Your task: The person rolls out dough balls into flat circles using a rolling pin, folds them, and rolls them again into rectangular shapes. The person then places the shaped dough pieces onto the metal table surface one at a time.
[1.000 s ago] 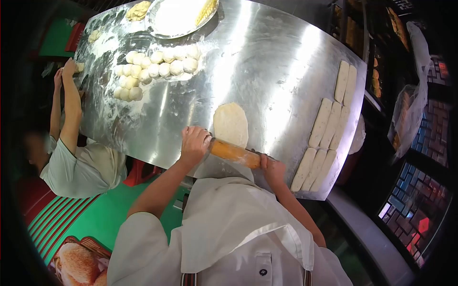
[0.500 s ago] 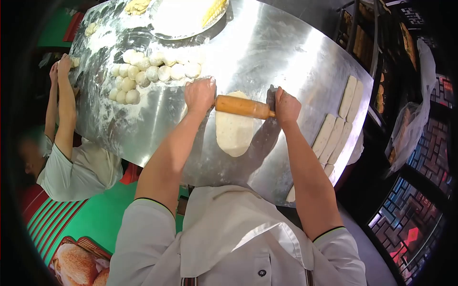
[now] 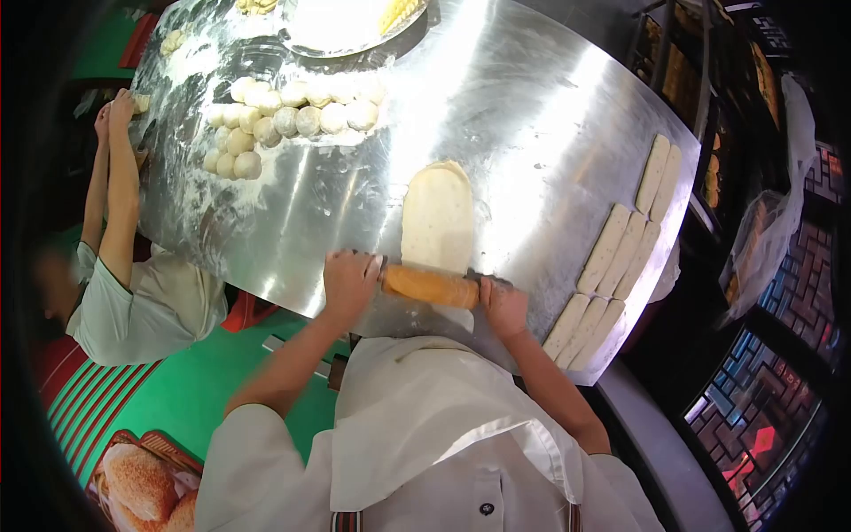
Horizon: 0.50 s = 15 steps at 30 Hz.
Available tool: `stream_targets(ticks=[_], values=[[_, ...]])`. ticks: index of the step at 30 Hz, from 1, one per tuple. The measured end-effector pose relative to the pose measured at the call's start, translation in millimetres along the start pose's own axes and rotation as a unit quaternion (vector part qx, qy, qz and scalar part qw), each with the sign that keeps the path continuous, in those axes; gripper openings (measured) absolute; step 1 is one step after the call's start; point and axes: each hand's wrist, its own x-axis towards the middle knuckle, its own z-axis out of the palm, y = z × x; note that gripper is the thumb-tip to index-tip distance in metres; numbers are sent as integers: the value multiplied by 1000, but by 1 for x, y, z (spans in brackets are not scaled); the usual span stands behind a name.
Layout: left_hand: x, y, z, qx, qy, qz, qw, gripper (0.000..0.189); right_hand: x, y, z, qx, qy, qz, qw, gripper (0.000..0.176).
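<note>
While the rolling pin [image 3: 431,286] sits betw. both hands on the near end of the dough sheet [image 3: 436,217], the left hand [image 3: 348,282] & right hand [image 3: 503,304] each wrap one pin end. Sheet runs away from the hands; dough strips [image 3: 612,257] right of the right hand, dough balls [image 3: 284,120] far beyond the left.

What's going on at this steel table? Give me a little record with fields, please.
Left hand: grips one end of the rolling pin
Right hand: grips the other end
Pin position: across the near end of the flattened dough
Surface: floured steel table
Far left: cluster of dough balls
Right edge: rows of dough strips
Other person: at the table's left side, hands at its edge
</note>
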Motion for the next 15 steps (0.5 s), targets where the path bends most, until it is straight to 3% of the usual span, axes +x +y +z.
stream_targets(ticks=[2, 3, 4, 6, 9, 13, 15], values=[[51, -17, 11, 3, 86, 46, 995, 31, 49, 2, -3, -44, 12, -16, 999, 38], [77, -16, 7, 28, 49, 8, 998, 35, 79, 6, -1, -64, 33, -41, 997, 41], [105, -12, 3, 54, 13, -29, 998, 40, 109, 7, -6, -89, 32, 1, 996, 43], [156, -13, 12, 133, 87, -77, 984, 48, 171, 8, -26, -122, 35, 51, 991, 47], [212, 1, -9, 117, 86, -107, 984, 48, 242, 18, -44, -155, 56, 61, 984, 51], [215, -3, -4, 107, 48, -126, 985, 42, 256, 20, -45, -154, 47, 65, 985, 52], [183, -7, 6, 92, 158, -44, 982, 35, 219, 18, -35, -139, 15, 69, 988, 52]])
